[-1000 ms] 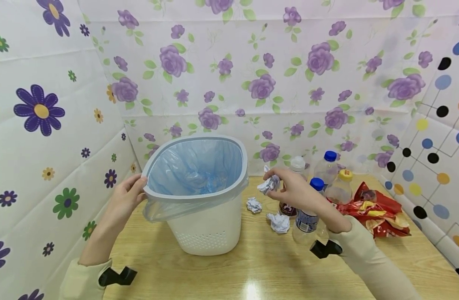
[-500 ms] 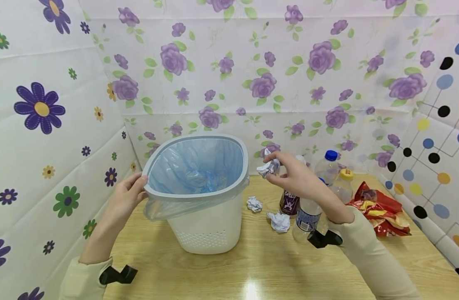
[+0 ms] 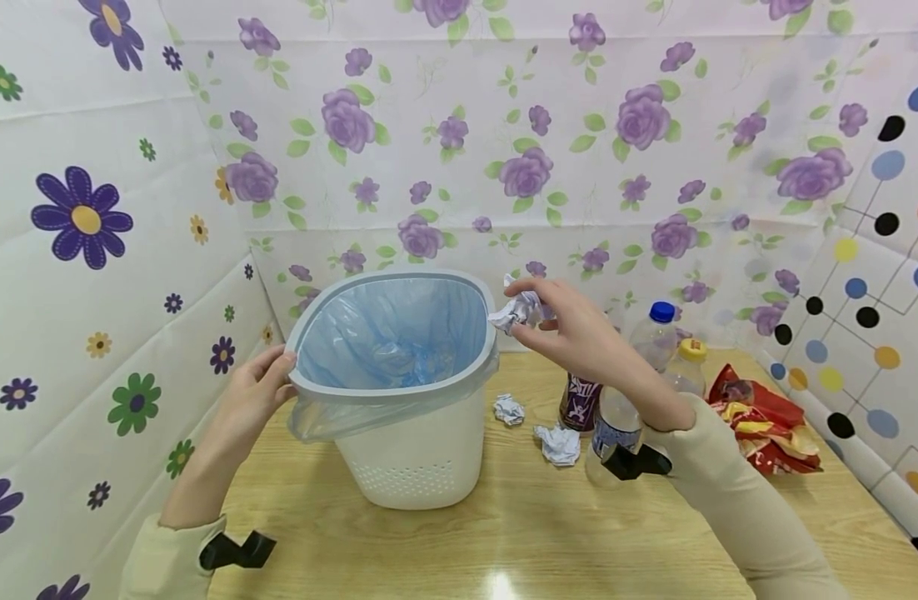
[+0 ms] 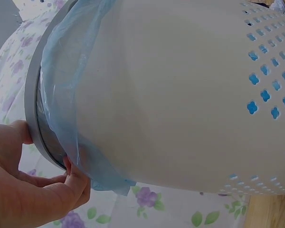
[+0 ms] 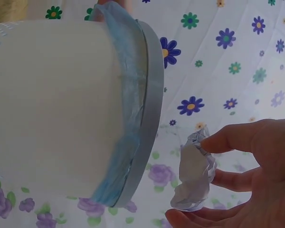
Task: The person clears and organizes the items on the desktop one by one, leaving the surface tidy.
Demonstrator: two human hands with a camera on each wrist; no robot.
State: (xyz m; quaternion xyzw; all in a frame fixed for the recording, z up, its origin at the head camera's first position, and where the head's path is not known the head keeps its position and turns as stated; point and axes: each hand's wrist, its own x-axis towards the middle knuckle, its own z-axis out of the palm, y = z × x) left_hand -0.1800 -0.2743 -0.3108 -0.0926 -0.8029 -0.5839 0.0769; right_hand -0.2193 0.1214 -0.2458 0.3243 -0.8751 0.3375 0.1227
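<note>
From where I'm standing, the left hand (image 3: 251, 395) grips the bin's (image 3: 417, 446) rim (image 3: 391, 393) at nine o'clock; the right hand (image 3: 571, 329) pinches crumpled paper (image 3: 517, 312) near three. Paper balls (image 3: 509, 409) lie toward four o'clock, bottles (image 3: 615, 432) and red packaging (image 3: 770, 425) farther out, nearer three.

Bin (image 3: 414, 458) is cream with a grey rim (image 5: 152, 95) and see-through blue liner (image 3: 354, 342). Backdrop (image 3: 459, 192) is white with a purple-and-green floral print, crumpled paper (image 3: 517, 313) is just plain white tbh.

Two paper balls (image 3: 558, 446) lie between bin (image 3: 414, 446) and apparently four bottles (image 3: 615, 433).
</note>
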